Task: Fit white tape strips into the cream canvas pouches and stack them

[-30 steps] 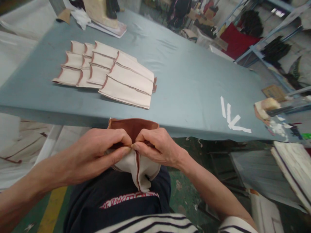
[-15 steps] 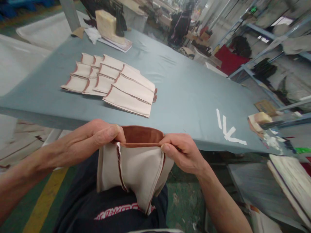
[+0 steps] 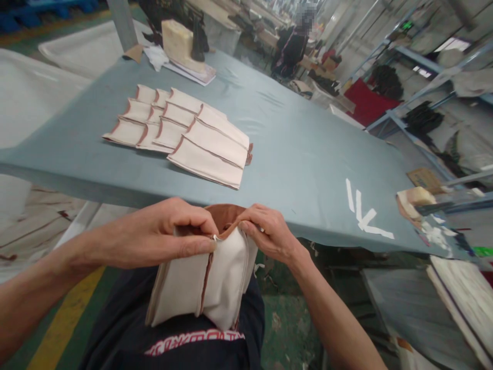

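Observation:
A cream fabric pouch (image 3: 181, 288) with brown edging and a brown lining hangs over my lap, just in front of the table edge. My left hand (image 3: 185, 231) pinches its rim at the brown side seam, thumb outside. On the opposite side of the mouth, my right hand (image 3: 265, 231) grips the rim between thumb and fingers. The rim between my hands is bent and partly folded, with the brown inside showing behind it. Several similar cream pieces (image 3: 215, 149) with brown edges lie overlapped on the table beyond my hands.
The blue-grey table (image 3: 300, 169) stretches ahead. White strips (image 3: 360, 205) lie on its right. A yellowish foam block (image 3: 177, 43) stands at the far left. Scraps (image 3: 435, 234) lie near the right end. A person (image 3: 290, 49) is in the background, beside shelving (image 3: 416, 56).
My hands have come closer together, so the pouch's mouth, stretched wide before, is now narrower and its rim is buckled. My left hand has moved right along with the seam.

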Demonstrator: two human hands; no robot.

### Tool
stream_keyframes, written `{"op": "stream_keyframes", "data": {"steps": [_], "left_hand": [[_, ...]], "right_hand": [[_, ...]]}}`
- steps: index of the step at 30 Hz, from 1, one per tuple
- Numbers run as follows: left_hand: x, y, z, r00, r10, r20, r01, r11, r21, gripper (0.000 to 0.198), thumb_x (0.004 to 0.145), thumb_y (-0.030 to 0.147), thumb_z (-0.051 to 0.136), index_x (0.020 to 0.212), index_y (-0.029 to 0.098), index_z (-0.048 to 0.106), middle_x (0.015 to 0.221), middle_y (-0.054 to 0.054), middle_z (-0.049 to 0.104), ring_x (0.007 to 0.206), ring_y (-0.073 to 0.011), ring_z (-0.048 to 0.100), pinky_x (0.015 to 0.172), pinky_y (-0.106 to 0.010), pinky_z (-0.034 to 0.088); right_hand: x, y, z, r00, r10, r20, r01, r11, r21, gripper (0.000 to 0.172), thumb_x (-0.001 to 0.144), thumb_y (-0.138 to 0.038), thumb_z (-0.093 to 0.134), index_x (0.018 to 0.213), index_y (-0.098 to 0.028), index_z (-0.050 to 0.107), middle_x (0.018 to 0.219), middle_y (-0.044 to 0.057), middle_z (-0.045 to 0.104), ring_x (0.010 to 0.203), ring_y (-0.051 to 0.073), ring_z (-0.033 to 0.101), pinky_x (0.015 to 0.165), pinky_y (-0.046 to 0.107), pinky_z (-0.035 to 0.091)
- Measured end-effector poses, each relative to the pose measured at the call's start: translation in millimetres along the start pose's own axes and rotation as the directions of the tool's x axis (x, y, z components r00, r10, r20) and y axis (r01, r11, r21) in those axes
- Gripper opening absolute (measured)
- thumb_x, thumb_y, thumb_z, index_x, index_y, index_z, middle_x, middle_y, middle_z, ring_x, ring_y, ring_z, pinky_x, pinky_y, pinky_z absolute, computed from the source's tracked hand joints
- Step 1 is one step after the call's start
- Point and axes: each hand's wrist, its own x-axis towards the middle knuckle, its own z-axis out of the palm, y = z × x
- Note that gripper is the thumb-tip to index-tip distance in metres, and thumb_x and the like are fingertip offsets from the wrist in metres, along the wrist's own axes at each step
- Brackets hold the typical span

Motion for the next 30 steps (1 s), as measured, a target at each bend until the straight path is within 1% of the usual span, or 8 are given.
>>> {"op": "stream_keyframes", "data": {"steps": [2,3,7,10,13,18,25,30], "left_hand": [[-1.5,0.4,-2.0,1.0,0.007,0.025,-0.007,1.0,-0.014,0.031,0.112,0.039,0.064,0.098,0.021,0.085,0.082,0.0,0.078,0.072,-0.0163,0.068,0.065,-0.022,0.046],[-2.0,-0.4,-3.1,0.999,0.012,0.033,-0.011,1.0,-0.012,0.031,0.113,0.039,0.064,0.101,0.022,0.087,0.084,0.0,0.08,0.074,-0.0166,0.07,0.066,-0.022,0.047],[-2.0,-4.6,-6.5,0.999,0.023,0.034,-0.023,1.0,-0.01,0.03,0.114,0.039,0.066,0.1,0.023,0.087,0.083,0.001,0.08,0.073,-0.0158,0.071,0.064,-0.022,0.046],[-2.2,-4.5,-8.5,0.999,0.028,-0.021,-0.028,1.0,0.004,0.026,0.111,0.038,0.07,0.1,0.022,0.087,0.084,0.002,0.082,0.074,-0.0161,0.072,0.067,-0.022,0.048],[-4.0,-3.3,-11.5,0.998,0.015,-0.059,-0.013,1.0,0.027,0.023,0.11,0.036,0.071,0.1,0.022,0.086,0.085,0.002,0.084,0.075,-0.0164,0.073,0.068,-0.022,0.049],[-6.9,-4.1,-14.2,0.999,-0.018,-0.028,0.018,1.0,0.018,0.028,0.109,0.039,0.069,0.099,0.02,0.086,0.084,0.0,0.082,0.074,-0.0174,0.071,0.066,-0.023,0.048],[-7.0,-4.5,-13.5,0.999,-0.038,-0.026,0.038,0.999,-0.009,0.026,0.105,0.036,0.07,0.096,0.019,0.087,0.082,-0.001,0.081,0.074,-0.0182,0.071,0.067,-0.023,0.049],[-4.9,-4.5,-14.7,0.998,-0.05,-0.039,0.048,0.998,-0.037,0.024,0.103,0.035,0.07,0.095,0.02,0.088,0.083,0.0,0.085,0.075,-0.0172,0.075,0.068,-0.021,0.052]], "right_hand": [[4.6,-11.6,-2.4,0.996,-0.091,-0.024,0.091,0.996,-0.001,0.027,0.122,-0.033,0.056,0.116,-0.021,0.079,0.103,0.011,0.086,0.097,0.025,0.076,0.092,0.038,0.059],[7.1,-18.0,-2.2,0.99,-0.131,-0.045,0.132,0.991,0.009,0.026,0.121,-0.034,0.058,0.119,-0.02,0.079,0.104,0.011,0.086,0.097,0.025,0.077,0.093,0.039,0.06],[17.9,-39.7,7.0,0.965,-0.216,-0.148,0.232,0.968,0.095,0.031,0.114,-0.051,0.075,0.108,-0.021,0.076,0.095,0.007,0.083,0.087,0.023,0.073,0.091,0.038,0.06],[24.5,-45.0,17.1,0.975,-0.159,-0.155,0.179,0.975,0.13,0.032,0.114,-0.049,0.077,0.096,-0.023,0.071,0.085,0.002,0.077,0.076,0.018,0.067,0.083,0.032,0.056],[28.1,-41.8,24.3,0.982,-0.126,-0.14,0.15,0.973,0.177,0.035,0.118,-0.047,0.073,0.093,-0.023,0.068,0.083,0.0,0.074,0.073,0.016,0.064,0.077,0.03,0.053],[30.2,-36.5,30.5,0.982,-0.118,-0.15,0.159,0.943,0.294,0.03,0.118,-0.04,0.074,0.095,-0.022,0.066,0.086,0.0,0.075,0.076,0.014,0.066,0.072,0.027,0.051],[33.5,-42.8,29.6,0.999,0.032,-0.029,-0.017,0.913,0.407,0.039,0.116,-0.054,0.071,0.095,-0.022,0.067,0.086,-0.001,0.07,0.075,0.014,0.062,0.072,0.028,0.047],[36.4,-42.6,28.7,0.989,0.124,0.076,-0.145,0.859,0.491,0.045,0.11,-0.063,0.074,0.094,-0.021,0.066,0.08,-0.004,0.061,0.067,0.013,0.051,0.062,0.028,0.039]]}}
